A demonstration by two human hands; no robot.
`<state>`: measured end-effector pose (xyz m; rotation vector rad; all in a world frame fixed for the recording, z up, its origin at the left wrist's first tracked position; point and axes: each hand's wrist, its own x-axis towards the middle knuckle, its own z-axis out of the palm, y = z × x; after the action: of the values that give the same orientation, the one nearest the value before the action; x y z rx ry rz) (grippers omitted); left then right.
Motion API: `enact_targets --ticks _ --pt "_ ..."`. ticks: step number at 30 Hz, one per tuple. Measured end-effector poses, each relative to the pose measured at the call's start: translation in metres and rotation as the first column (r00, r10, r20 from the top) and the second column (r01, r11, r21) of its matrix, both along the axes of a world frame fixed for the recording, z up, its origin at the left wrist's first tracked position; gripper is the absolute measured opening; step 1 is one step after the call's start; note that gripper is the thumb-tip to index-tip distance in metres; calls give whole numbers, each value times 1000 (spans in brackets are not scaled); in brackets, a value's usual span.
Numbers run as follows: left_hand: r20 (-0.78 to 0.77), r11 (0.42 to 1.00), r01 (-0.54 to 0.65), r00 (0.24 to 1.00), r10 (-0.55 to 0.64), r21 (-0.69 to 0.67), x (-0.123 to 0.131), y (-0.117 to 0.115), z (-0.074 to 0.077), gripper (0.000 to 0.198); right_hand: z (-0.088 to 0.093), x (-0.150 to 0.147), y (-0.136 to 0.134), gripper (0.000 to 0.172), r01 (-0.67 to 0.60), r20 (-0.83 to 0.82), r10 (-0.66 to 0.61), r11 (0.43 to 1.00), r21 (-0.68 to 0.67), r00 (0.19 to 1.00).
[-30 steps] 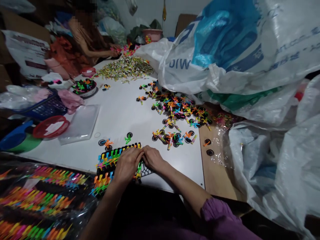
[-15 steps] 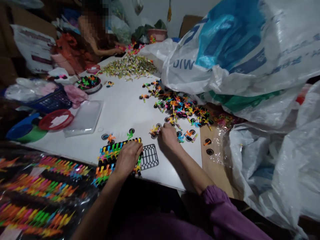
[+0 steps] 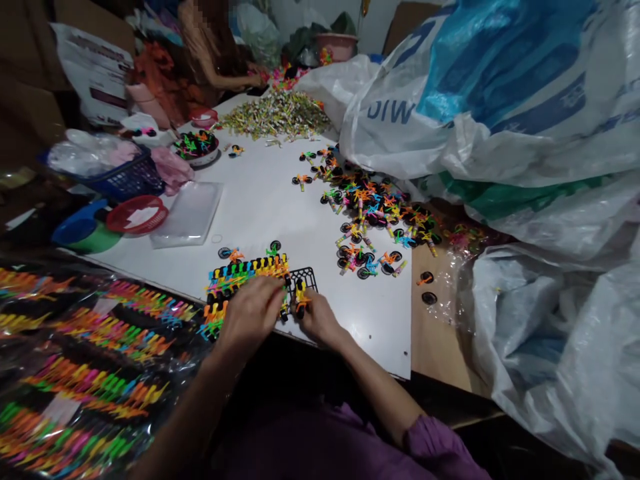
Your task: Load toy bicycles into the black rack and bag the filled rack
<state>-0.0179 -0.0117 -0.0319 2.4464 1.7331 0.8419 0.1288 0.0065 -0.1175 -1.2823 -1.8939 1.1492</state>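
Small plastic toy bicycles (image 3: 235,277) in mixed colours stand packed in rows on a black grid rack (image 3: 303,272) at the table's near edge. My left hand (image 3: 255,307) lies over the right end of these rows, its fingers curled down onto the bicycles; the fingertips are partly hidden. In my right hand (image 3: 320,319) a yellow toy bicycle (image 3: 300,293) with black wheels is pinched upright over the bare right part of the rack, close to the left fingers. Two loose bicycles, one orange and blue (image 3: 231,254), one green (image 3: 273,249), lie just behind the rows.
A heap of toy bicycles (image 3: 375,203) covers the table's right side. Farther back lies a pile of small wrapped pieces (image 3: 275,112); a co-worker's arm (image 3: 225,80) reaches in there. Large plastic sacks (image 3: 400,133) crowd the right. Bagged bicycles (image 3: 95,380) lie at left.
My right hand has moved left and toward me from the heap's edge to the rack, carrying the yellow toy bicycle. My left hand stays on the rows. The view has shifted slightly.
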Motion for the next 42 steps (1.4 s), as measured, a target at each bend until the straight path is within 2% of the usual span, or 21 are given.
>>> enact_targets --ticks 3,6,12,18,21,27,30,32,33,34,36,38,39,40,42 --pt "-76 997 39 996 -43 -61 4 -20 -13 21 -2 2 -4 11 -55 106 38 984 167 994" --pt "-95 999 33 995 -35 -16 9 -24 -24 21 -3 7 -4 14 -89 130 61 971 220 990" --pt "-171 997 74 983 -72 4 16 -19 -24 18 1 6 0 19 -105 158 83 985 137 984" --pt "-89 995 -27 996 18 -100 24 -21 -22 28 10 5 -3 12 -139 327 98 985 103 940" --pt "-159 997 12 987 -24 -78 27 -21 -22 19 13 4 -3 11 -173 393 126 981 86 911" --pt "-235 984 171 960 -154 51 17 -22 -33 28 15 7 -5 17 -230 456 153 966 118 877" --pt "-240 982 187 955 -174 30 13 -24 -42 26 27 26 16 14 -389 366 334 917 85 869" --pt "-199 988 153 970 -143 34 12 -26 -47 25 41 45 45 16 -413 367 352 905 100 861" --pt "-178 990 133 976 -123 44 12 -26 -49 24 49 55 64 18 -358 419 274 924 136 866" --pt "-161 992 119 981 -109 50 12 -26 -50 23 55 64 84 20 -271 502 144 944 190 853" --pt "-144 993 115 984 -109 32 12 -27 -49 21 63 77 124 25 -167 690 -68 949 268 721" --pt "-149 993 116 982 -118 -21 12 -27 -46 20 64 80 154 23 -228 817 -105 933 278 567" --pt "-155 992 117 980 -123 -50 11 -28 -44 21 63 78 162 22 -285 846 -97 916 282 525" --pt "-161 991 114 979 -124 -70 11 -28 -42 22 61 75 166 21 -335 855 -91 895 295 510" --pt "-163 991 97 980 -111 -88 11 -29 -39 20 57 65 160 20 -404 831 -93 841 361 549"
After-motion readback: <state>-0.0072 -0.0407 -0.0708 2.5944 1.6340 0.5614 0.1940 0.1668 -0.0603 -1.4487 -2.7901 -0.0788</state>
